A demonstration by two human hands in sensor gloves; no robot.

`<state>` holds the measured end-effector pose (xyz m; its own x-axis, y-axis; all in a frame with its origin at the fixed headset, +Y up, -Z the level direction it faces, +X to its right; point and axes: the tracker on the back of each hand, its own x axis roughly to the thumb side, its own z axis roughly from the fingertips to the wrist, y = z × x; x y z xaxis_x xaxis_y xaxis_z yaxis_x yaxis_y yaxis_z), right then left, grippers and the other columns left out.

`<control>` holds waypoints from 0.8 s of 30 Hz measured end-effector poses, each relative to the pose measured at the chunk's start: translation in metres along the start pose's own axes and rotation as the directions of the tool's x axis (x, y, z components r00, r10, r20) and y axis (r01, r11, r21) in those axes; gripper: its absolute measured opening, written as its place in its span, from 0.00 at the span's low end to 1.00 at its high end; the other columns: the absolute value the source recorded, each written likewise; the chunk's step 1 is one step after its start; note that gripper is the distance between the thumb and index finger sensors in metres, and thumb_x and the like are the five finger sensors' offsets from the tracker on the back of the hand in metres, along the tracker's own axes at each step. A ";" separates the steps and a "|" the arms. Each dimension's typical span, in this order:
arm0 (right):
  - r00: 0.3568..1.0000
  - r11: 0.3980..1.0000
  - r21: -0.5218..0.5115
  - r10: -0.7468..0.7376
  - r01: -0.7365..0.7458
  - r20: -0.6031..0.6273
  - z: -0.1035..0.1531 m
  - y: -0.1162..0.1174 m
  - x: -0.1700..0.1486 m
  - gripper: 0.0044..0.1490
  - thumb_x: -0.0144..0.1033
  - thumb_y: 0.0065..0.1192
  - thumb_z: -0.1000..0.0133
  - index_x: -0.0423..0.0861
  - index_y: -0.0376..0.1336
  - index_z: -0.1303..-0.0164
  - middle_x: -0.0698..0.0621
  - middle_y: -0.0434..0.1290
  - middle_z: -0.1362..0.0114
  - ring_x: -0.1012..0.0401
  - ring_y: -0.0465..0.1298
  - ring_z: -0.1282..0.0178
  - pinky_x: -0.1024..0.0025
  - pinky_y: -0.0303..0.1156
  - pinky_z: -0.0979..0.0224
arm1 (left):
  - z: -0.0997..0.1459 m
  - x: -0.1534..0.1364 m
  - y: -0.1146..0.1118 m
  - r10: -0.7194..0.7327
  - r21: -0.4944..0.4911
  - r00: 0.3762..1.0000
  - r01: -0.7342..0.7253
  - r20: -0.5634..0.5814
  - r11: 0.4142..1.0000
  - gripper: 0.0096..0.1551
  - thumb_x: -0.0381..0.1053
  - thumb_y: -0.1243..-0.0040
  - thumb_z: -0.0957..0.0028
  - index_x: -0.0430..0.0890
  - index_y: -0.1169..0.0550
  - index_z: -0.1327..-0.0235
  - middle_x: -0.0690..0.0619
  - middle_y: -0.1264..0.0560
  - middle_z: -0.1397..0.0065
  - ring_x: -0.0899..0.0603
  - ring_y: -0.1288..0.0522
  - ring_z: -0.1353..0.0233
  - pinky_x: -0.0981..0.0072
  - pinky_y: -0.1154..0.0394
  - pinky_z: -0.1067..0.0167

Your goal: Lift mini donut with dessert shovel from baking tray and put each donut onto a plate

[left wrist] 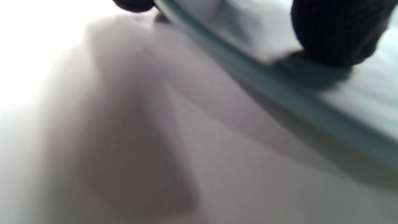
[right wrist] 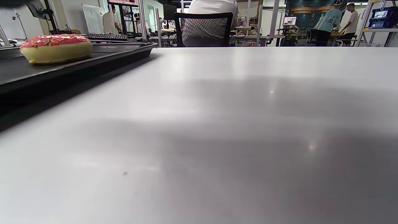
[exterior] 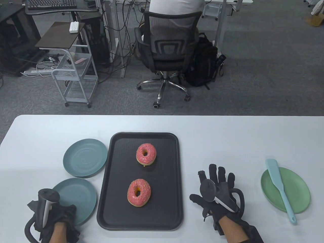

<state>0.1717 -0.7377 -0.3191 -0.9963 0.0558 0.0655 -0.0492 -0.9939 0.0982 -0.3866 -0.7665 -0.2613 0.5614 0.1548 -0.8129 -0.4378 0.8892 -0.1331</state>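
Two pink-iced mini donuts lie on the black baking tray (exterior: 162, 202), the far donut (exterior: 146, 154) and the near donut (exterior: 139, 192). The light blue dessert shovel (exterior: 278, 184) lies across a green plate (exterior: 298, 195) at the right, untouched. My right hand (exterior: 215, 182) rests flat on the table between tray and green plate, fingers spread. My left hand (exterior: 63, 215) sits curled over the near-left edge of the near teal plate (exterior: 81, 195). In the left wrist view one fingertip (left wrist: 339, 34) presses inside the plate's rim (left wrist: 279, 93) and another tip sits just outside it. The right wrist view shows one donut (right wrist: 56, 48) on the tray (right wrist: 93, 62).
A second teal plate (exterior: 85, 157) lies beyond the near one, left of the tray. Past the white table's far edge stand an office chair (exterior: 167, 45) with a seated person, a small cart (exterior: 76, 76) and desks.
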 end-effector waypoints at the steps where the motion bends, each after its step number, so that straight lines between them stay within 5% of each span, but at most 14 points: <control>1: 1.000 1.000 -0.001 0.000 0.000 0.000 0.000 0.000 0.000 0.66 0.76 0.51 0.60 0.56 0.37 0.16 0.42 0.23 0.12 0.37 0.27 0.15 0.30 0.20 0.25 | 0.000 -0.002 0.001 0.017 -0.006 1.000 -0.017 -0.006 1.000 0.66 0.65 0.27 0.64 0.62 0.60 0.28 0.37 0.61 0.21 0.39 0.36 0.28 0.47 0.32 0.35; 11: 1.000 1.000 0.004 0.004 -0.004 -0.008 0.000 0.000 -0.001 0.65 0.76 0.51 0.59 0.55 0.37 0.16 0.41 0.23 0.12 0.37 0.29 0.14 0.30 0.20 0.25 | -0.002 -0.018 0.014 0.171 0.067 0.984 -0.168 -0.041 0.984 0.44 0.48 0.43 0.52 0.53 0.52 0.27 0.50 0.34 0.32 0.51 0.21 0.47 0.57 0.21 0.50; 15: 1.000 1.000 0.006 0.002 -0.002 -0.010 0.000 0.000 -0.001 0.65 0.76 0.51 0.59 0.55 0.37 0.16 0.41 0.23 0.12 0.37 0.29 0.14 0.30 0.20 0.25 | -0.001 -0.022 0.017 0.235 0.071 0.971 -0.232 -0.039 0.970 0.35 0.47 0.47 0.52 0.51 0.43 0.30 0.50 0.31 0.36 0.54 0.20 0.52 0.60 0.18 0.54; 24: 1.000 1.000 0.011 0.004 -0.004 -0.013 0.000 0.000 -0.001 0.65 0.76 0.51 0.59 0.55 0.38 0.16 0.41 0.23 0.12 0.37 0.30 0.14 0.30 0.20 0.25 | 0.008 -0.023 0.029 0.329 0.095 0.944 -0.330 0.027 0.939 0.30 0.48 0.48 0.53 0.51 0.38 0.35 0.51 0.29 0.39 0.53 0.18 0.56 0.62 0.17 0.57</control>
<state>0.1729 -0.7376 -0.3191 -0.9973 0.0509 0.0529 -0.0450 -0.9931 0.1085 -0.4063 -0.7404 -0.2420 0.4050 0.4500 -0.7959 -0.5296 0.8250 0.1970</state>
